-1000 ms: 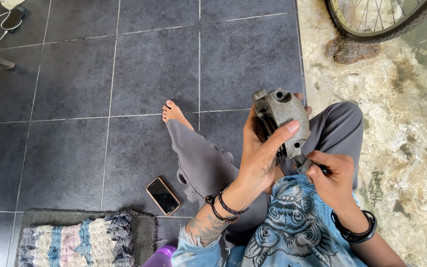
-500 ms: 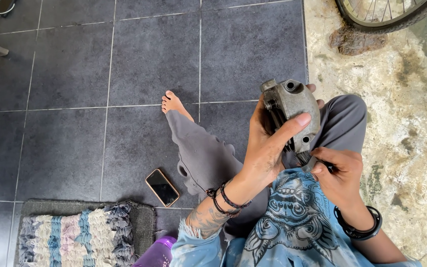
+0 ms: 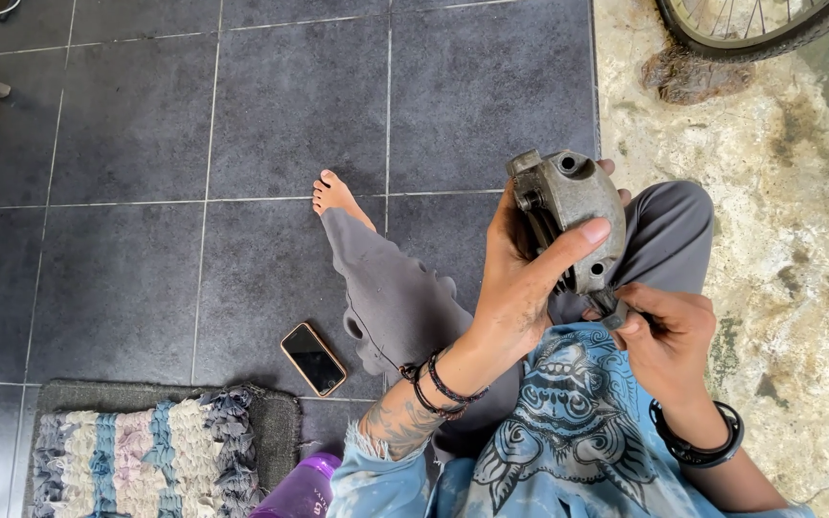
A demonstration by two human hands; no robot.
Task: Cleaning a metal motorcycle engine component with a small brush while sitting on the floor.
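Several things are lying around us as we are sitting on the floor: a dark phone is resting face up on the tiles at lower left of centre, a striped rag rug is spreading across the lower left corner, and a purple bottle is poking in at the bottom edge beside it. A bicycle wheel is curving through the upper right corner, with a stone just beneath it. Our bare foot is stretching out near the centre, clear of the hands.

Right of centre we are holding up a grey metal casting, rounded, dirty, with bolt holes along its rim. Our left hand is clamped around it, thumb pressed across its face. Our right hand is closed just below it, pinching a small dark part at the casting's lower edge; we cannot tell what that part is.

Dark grey floor tiles are filling the left of the frame, and rough, stained concrete is running down the right.
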